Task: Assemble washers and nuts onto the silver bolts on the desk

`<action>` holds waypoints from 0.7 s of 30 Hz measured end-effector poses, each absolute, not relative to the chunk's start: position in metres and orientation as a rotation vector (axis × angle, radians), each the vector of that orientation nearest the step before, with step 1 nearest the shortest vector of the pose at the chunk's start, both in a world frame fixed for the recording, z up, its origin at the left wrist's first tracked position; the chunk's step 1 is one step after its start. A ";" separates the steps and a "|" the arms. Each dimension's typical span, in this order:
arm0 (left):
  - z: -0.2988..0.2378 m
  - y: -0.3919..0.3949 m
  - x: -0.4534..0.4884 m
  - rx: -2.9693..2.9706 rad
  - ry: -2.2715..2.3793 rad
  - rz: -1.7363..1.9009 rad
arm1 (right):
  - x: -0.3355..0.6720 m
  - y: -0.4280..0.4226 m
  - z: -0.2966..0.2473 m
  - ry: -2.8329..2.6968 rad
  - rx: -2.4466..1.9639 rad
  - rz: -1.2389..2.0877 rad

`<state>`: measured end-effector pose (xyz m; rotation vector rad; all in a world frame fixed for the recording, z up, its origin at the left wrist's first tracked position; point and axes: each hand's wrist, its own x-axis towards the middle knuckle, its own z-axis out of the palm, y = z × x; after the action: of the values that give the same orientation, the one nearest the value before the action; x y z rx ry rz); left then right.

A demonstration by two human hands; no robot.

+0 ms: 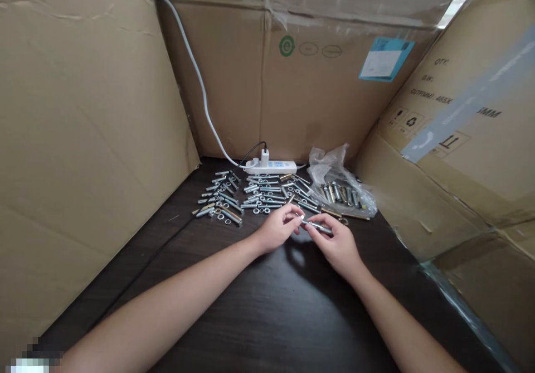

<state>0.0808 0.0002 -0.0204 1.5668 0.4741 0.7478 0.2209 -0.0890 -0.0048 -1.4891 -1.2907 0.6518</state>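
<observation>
Above the dark table, my two hands meet around one silvery expansion bolt. My right hand is closed on its shank, with thumb and fingers along the metal. The fingers of my left hand are pinched at the bolt's other end, where a small shiny part shows; whether that is a nut or a washer I cannot tell. Just beyond my hands lie rows of loose bolts with washers among them. Another group of bolts and rings spreads to the left.
Behind the bolts stands a white power strip with a charger and cables. A clear plastic bag with more bolts lies at the back right. Cardboard walls enclose three sides. A black cable crosses the table on the left.
</observation>
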 end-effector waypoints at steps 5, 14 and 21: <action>-0.016 -0.004 0.080 1.533 0.407 0.704 | 0.221 -0.088 -0.006 -1.298 -1.489 0.632; -0.016 -0.008 0.080 1.573 0.373 0.716 | 0.224 -0.086 -0.008 -1.290 -1.534 0.647; -0.020 -0.007 0.082 1.602 0.435 0.733 | 0.225 -0.086 -0.012 -1.207 -1.559 0.751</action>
<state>0.0817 -0.0073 -0.0201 1.6018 0.4345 0.7328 0.2249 -0.0856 -0.0117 -1.5594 -1.2070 0.7506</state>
